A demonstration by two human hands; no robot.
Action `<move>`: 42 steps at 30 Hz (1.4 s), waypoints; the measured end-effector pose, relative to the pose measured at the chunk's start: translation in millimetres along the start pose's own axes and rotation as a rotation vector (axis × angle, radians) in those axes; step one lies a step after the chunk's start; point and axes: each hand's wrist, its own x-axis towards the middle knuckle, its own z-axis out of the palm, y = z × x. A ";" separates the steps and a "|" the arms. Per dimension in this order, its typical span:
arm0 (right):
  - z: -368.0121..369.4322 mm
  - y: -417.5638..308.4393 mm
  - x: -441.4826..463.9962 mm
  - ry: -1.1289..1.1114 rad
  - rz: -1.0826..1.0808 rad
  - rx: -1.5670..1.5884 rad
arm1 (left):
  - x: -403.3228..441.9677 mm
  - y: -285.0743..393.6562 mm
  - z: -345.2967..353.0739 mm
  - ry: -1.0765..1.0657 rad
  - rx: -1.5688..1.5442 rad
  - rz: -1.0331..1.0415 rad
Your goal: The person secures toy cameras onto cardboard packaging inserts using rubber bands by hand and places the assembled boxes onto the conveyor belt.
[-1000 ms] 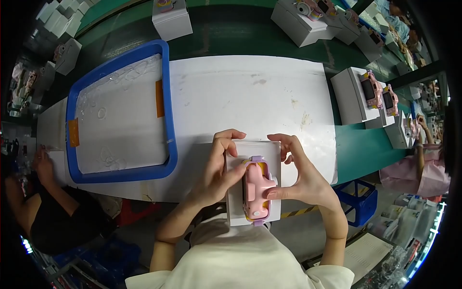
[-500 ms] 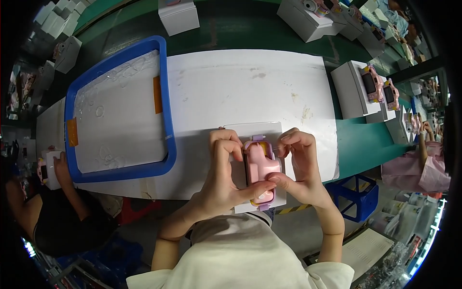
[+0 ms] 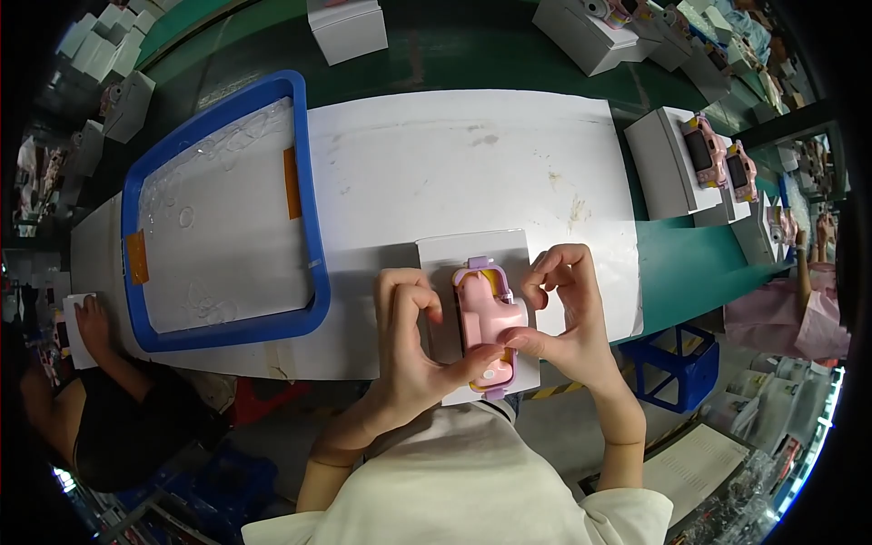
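A pink toy camera with a purple frame and yellow parts lies on a white box, in front of my torso at the table's near edge. My left hand is on the left, its thumb against the lower part of the toy and its fingers curled beside the box. From the right, my right hand lays its thumb on the toy's side, close to the left thumb. Its other fingers curl above the box's right edge. Anything small between the fingertips is too fine to make out.
A blue-rimmed tray with clear rings and film stands left on a white sheet. White boxes carrying pink toy cameras are at the right. A co-worker's hand rests on a box at the far left. A blue stool stands below right.
Over the last second the box and toy have moved forward over the table. My left fingers have drawn back from the toy's top, and both thumbs have come together low on it.
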 end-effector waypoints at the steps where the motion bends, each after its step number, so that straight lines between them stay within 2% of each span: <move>1: -0.2 2.5 -1.5 0.019 -0.011 -0.010 | -3.3 -4.3 -1.3 0.016 0.021 0.003; 4: -0.5 15.9 -7.3 0.062 -0.032 -0.026 | -16.8 -22.4 -5.5 0.044 0.066 0.007; 8: -0.7 55.2 -17.7 0.284 0.182 0.260 | -39.0 -56.8 -10.0 -0.023 -0.165 -0.278; 9: 1.5 61.9 -19.0 0.289 0.185 0.257 | -39.3 -56.2 -6.4 -0.028 -0.169 -0.279; 13: 32.0 78.7 -13.1 0.606 0.198 0.213 | -38.1 -49.1 18.9 0.250 -0.255 -0.409; 14: 35.2 77.4 -12.1 0.612 0.190 0.213 | -37.1 -46.4 21.1 0.244 -0.256 -0.402; 20: 38.5 36.9 -7.1 0.680 -0.188 0.402 | -15.0 5.7 44.1 0.072 0.499 -0.927; 21: 41.1 32.6 -8.0 0.695 -0.230 0.416 | 0.1 15.1 55.2 0.021 0.474 -0.896; 24: 39.5 18.8 -6.6 0.553 -0.005 0.402 | -6.4 76.4 85.6 0.010 0.386 -0.516; 25: 37.5 21.2 -4.9 0.500 0.040 0.416 | -11.2 64.0 30.5 0.017 0.351 -0.398; 26: 36.3 22.0 -4.6 0.536 0.025 0.400 | -4.8 47.8 -22.5 0.035 0.321 -0.286; 28: 38.9 23.8 -3.7 0.446 0.039 0.294 | 15.2 97.9 14.3 0.098 0.278 -0.064; 32: 40.7 25.1 -8.0 0.442 0.060 0.255 | -6.6 -4.7 -30.6 0.202 0.057 0.062; 33: 40.5 25.5 -9.2 0.430 0.077 0.240 | -4.9 -9.1 -31.4 0.243 -0.017 0.092; 34: 40.0 26.0 -10.3 0.428 0.072 0.238 | -5.2 -9.1 -32.6 0.246 -0.018 0.096; 38: 40.6 32.4 -13.3 0.402 0.142 0.335 | 26.0 56.8 -0.5 -0.050 0.031 0.381; 40: 42.5 45.0 -11.2 0.429 0.000 0.209 | 19.3 65.7 37.3 0.423 0.648 -0.442; 41: 43.4 47.9 -10.8 0.399 0.002 0.222 | 16.0 56.6 32.4 0.449 0.664 -0.454; 42: 42.7 48.8 -10.8 0.424 -0.001 0.131 | 11.2 45.3 21.9 0.373 0.226 -0.450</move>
